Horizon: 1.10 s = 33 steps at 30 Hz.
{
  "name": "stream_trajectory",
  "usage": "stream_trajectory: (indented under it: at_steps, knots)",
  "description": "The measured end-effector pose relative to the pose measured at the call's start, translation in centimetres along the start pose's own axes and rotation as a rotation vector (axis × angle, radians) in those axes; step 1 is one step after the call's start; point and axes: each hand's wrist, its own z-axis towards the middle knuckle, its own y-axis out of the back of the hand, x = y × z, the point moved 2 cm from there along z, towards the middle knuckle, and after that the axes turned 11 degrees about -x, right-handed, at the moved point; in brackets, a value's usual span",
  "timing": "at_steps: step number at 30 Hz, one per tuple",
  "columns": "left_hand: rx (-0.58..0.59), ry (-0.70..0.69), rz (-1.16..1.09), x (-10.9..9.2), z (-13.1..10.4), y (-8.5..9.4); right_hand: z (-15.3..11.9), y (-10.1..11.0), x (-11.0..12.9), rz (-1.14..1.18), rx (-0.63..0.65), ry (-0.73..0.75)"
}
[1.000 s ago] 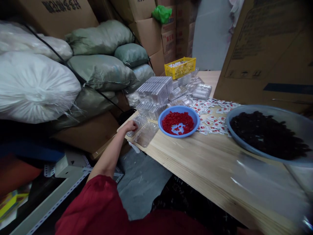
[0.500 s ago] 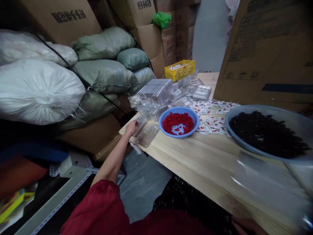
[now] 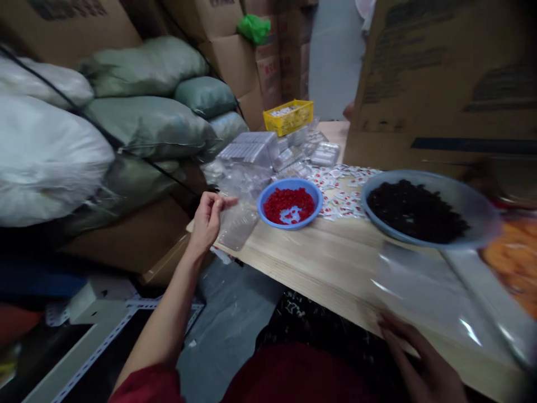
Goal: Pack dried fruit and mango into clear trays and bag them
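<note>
My left hand (image 3: 206,219) is raised at the table's left corner, beside the clear plastic trays. One finger stretches to the right while the others are loosely bent, and I see nothing held. Just right of it a flat clear tray (image 3: 237,230) lies on the table, with stacked clear trays (image 3: 249,148) behind. Low on the right, my right hand (image 3: 422,358) rests by the table's front edge, dim and blurred, its fingers stretched out and nothing visible in them. A blue bowl (image 3: 289,225) of small red pieces (image 3: 293,198) stands near the left hand.
Small white-and-red packets (image 3: 342,196) spread behind the bowl. A large basin (image 3: 470,224) of dark pieces (image 3: 413,210) and orange items (image 3: 514,257) stand to the right. A yellow basket (image 3: 296,120) sits at the back. Full sacks (image 3: 146,126) and a large carton (image 3: 419,95) flank the table (image 3: 302,252).
My left hand has lifted off the tray edge and turned, its closed fingers loosening. My right hand has come further into view. The whole view has shifted to the right.
</note>
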Motion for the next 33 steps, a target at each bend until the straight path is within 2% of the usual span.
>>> stream_trajectory:
  at_steps: [1,3,5,6,8,10,11,13,16,18,19,20,23,26,28,30,33]
  knots:
    - [0.157,0.040,-0.113,-1.8,-1.3,-1.5,0.3,-0.1,1.2,-0.010,-0.016,0.078]
    - [0.542,0.103,-0.268,-4.3,-4.0,-5.7,1.1,-0.9,3.4,-0.042,-0.065,0.285]
    - [0.891,0.108,-0.324,-5.3,-6.5,-11.1,2.0,-2.8,4.5,-0.124,-0.011,0.483]
    - [1.017,0.088,-0.306,-5.3,-7.6,-13.9,2.3,-3.9,4.5,-0.178,0.054,0.557]
    - [1.146,-0.005,-0.183,-4.8,-9.1,-19.2,2.9,-6.4,3.5,-0.286,0.184,0.637]
    - [1.145,-0.085,-0.095,-4.5,-9.7,-23.0,3.3,-8.5,1.6,-0.371,0.272,0.638]
    - [1.111,-0.115,-0.070,-4.6,-9.7,-24.1,3.5,-9.3,0.6,-0.402,0.289,0.622]
    - [1.009,-0.165,-0.048,-4.9,-9.0,-24.8,3.6,-10.6,-1.0,-0.444,0.279,0.583]
    - [0.732,-0.250,-0.011,-4.7,-5.7,-23.0,3.6,-11.2,-1.9,-0.446,0.230,0.536]
    - [0.557,-0.251,0.119,-3.3,-2.5,-21.7,3.9,-10.9,-1.5,-0.411,0.210,0.524]
    - [0.515,-0.222,0.226,-2.1,-0.9,-21.4,4.3,-10.5,-1.0,-0.386,0.198,0.525]
    - [0.537,-0.187,0.344,-0.8,0.6,-21.5,5.0,-9.9,-0.6,-0.357,0.177,0.529]
    - [0.710,-0.170,0.402,2.3,3.2,-23.7,9.3,-6.9,0.2,-0.257,0.017,0.518]
    - [0.872,-0.229,0.348,3.6,3.4,-26.2,16.3,-2.4,-0.8,-0.203,-0.215,0.408]
    - [0.933,-0.253,0.343,3.7,3.2,-26.9,21.3,0.3,-2.3,-0.280,-0.295,0.313]
    - [0.954,-0.255,0.360,3.8,3.3,-26.7,25.9,1.6,-4.2,-0.483,-0.267,0.185]
    - [0.938,-0.244,0.406,4.4,3.6,-25.8,30.4,0.6,-6.7,-0.684,-0.066,0.004]
